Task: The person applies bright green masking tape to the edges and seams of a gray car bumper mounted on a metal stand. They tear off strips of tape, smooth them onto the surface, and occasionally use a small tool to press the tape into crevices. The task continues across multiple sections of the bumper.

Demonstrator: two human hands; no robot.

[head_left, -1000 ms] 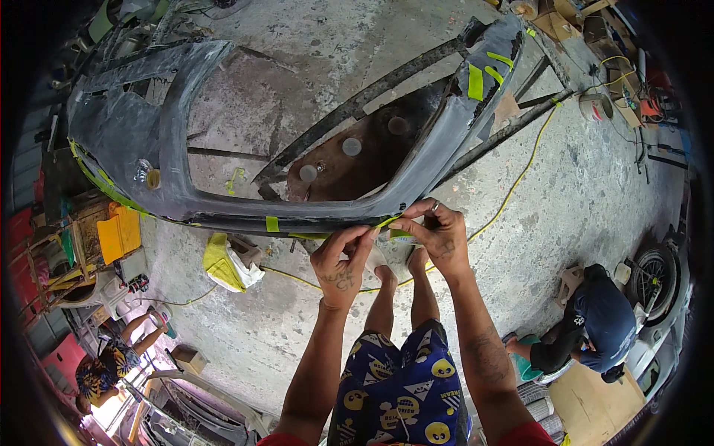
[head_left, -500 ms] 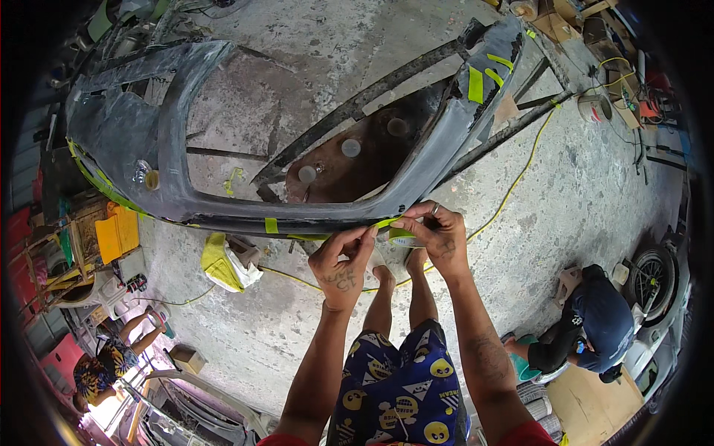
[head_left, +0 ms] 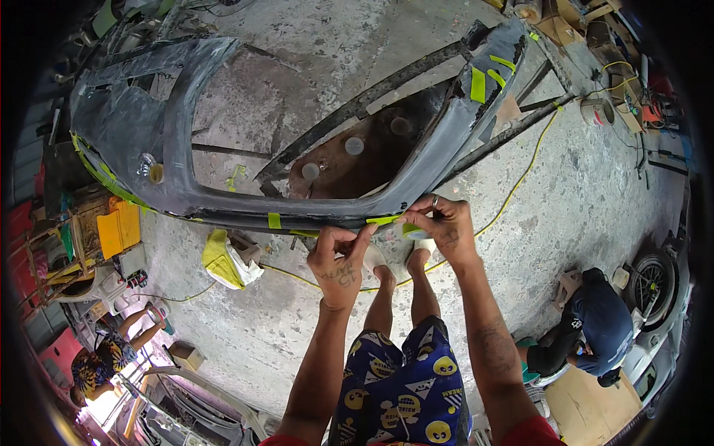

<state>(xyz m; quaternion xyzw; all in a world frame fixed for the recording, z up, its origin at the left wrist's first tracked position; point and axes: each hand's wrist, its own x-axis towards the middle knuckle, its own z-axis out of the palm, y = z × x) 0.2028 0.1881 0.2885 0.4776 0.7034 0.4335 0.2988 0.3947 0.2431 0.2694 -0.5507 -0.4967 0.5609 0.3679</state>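
We stand over a dark grey car bumper (head_left: 186, 111) that lies above the concrete floor (head_left: 565, 208), and we work at its near edge. Our left hand (head_left: 338, 260) presses on that edge with the fingers curled and the thumb and forefinger pinched on the end of a strip of yellow-green tape (head_left: 383, 220). Our right hand (head_left: 439, 227) is closed on the other end of the same strip, just to the right, holding it against the bumper's lower lip.

As far as we can judge, the taping is partly done. A short piece (head_left: 274, 221) already sits on the near edge to the left of our hands, two more pieces (head_left: 487, 80) are stuck near the far right corner, and a longer yellow-green line (head_left: 93, 167) runs along the left end. The strip under our fingers looks laid but not yet smoothed flat, and much of the near edge between the taped spots shows bare.

A yellow cord (head_left: 520, 175) trails over the floor to the right, and a yellow and white rag (head_left: 227, 260) lies below the bumper's edge.
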